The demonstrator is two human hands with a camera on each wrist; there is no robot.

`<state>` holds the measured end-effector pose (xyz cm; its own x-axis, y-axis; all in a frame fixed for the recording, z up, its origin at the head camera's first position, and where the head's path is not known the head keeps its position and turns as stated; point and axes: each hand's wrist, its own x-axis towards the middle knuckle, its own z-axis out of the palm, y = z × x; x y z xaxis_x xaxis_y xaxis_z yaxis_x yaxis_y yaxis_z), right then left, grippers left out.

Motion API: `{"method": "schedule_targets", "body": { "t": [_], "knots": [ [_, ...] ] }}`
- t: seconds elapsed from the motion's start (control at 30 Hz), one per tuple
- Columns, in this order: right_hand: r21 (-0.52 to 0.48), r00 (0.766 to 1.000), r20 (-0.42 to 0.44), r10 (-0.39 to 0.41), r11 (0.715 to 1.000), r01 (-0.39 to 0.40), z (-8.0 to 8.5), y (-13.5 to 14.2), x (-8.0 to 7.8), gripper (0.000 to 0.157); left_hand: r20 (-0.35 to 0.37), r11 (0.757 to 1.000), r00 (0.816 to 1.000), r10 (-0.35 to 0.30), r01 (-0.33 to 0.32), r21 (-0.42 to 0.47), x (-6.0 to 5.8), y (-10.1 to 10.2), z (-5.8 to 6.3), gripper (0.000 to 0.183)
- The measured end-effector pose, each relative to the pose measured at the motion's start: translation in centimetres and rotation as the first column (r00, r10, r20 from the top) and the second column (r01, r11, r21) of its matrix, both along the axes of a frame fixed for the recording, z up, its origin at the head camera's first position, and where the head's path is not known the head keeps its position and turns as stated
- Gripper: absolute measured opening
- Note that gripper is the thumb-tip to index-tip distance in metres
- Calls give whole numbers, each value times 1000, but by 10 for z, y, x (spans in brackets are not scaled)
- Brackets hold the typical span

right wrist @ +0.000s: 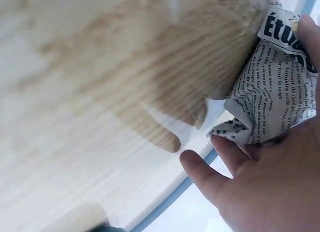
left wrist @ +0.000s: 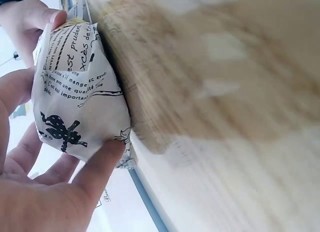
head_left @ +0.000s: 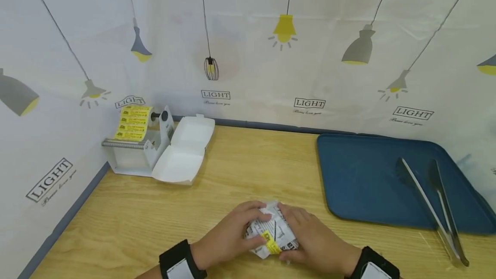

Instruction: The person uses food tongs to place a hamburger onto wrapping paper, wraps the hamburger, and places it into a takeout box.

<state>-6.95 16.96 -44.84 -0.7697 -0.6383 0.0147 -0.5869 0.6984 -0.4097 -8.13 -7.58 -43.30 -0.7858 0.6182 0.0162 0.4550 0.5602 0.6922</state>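
Note:
A paper-wrapped bundle (head_left: 277, 223), printed like newspaper, sits on the wooden table between both hands, with a yellow label (head_left: 271, 243) on its near side. What is inside the wrap is hidden. From the left, my left hand (head_left: 232, 231) grips it, thumb at the label and fingers over the far edge. My right hand (head_left: 315, 234) holds the opposite side, its thumb low at the front and its fingers along the right flank. In the left wrist view the folded end of the wrapped bundle (left wrist: 80, 91) shows between thumb and fingers. The right wrist view shows its other crumpled end (right wrist: 272, 86).
At the back left stands a label dispenser (head_left: 135, 150) with a roll of yellow labels (head_left: 133, 122). Beside it lies an unfolded white box (head_left: 184, 154). A blue tray (head_left: 364, 175) is at the right, metal tongs (head_left: 445, 214) lying across its front edge. A printed sheet (head_left: 248, 46) covers the walls.

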Motion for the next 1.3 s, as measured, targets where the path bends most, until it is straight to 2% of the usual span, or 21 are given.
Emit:
{"method": "schedule_targets", "body": {
  "t": [0.2,0.4,0.5,0.63,0.7,0.9,0.97,1.03,1.1,1.13,1.2,1.27,1.3],
  "knots": [
    [-47,997,54,-60,997,62,4,-3,1,109,-62,998,998,14,-10,66,1,0,1,40],
    [-34,989,111,-101,994,105,3,-2,3,115,-48,997,998,51,-47,68,4,-4,5,41],
    [-37,987,120,-105,993,110,2,-3,3,116,-24,991,994,103,-101,89,5,-11,9,47],
    [-51,987,120,-109,992,116,2,-4,3,119,36,967,980,196,-199,157,9,-25,14,55],
    [-69,988,105,-115,990,122,3,-4,3,121,42,953,970,239,-243,179,11,-33,17,57],
    [-123,991,45,-125,984,130,8,-6,4,124,20,930,944,329,-327,168,18,-53,20,56],
    [-131,991,43,-126,983,131,10,-8,4,120,0,928,940,341,-337,162,20,-59,20,56],
    [-135,992,47,-120,983,125,11,-9,4,115,-61,926,933,355,-343,156,19,-67,19,56],
    [-119,994,40,-102,987,106,12,-11,5,109,-158,924,912,378,-360,132,15,-79,17,56],
    [-107,995,32,-89,990,92,12,-11,5,106,-224,921,894,388,-374,107,10,-87,16,56],
    [-88,998,22,-62,994,64,12,-12,6,103,-352,905,842,408,-423,37,-2,-106,13,57],
    [-73,999,32,-41,996,43,11,-12,6,100,-456,874,791,409,-482,-52,-17,-129,11,57],
    [-69,998,43,-34,997,37,11,-12,7,99,-496,858,772,398,-505,-98,-25,-140,9,56]
  ]
}}
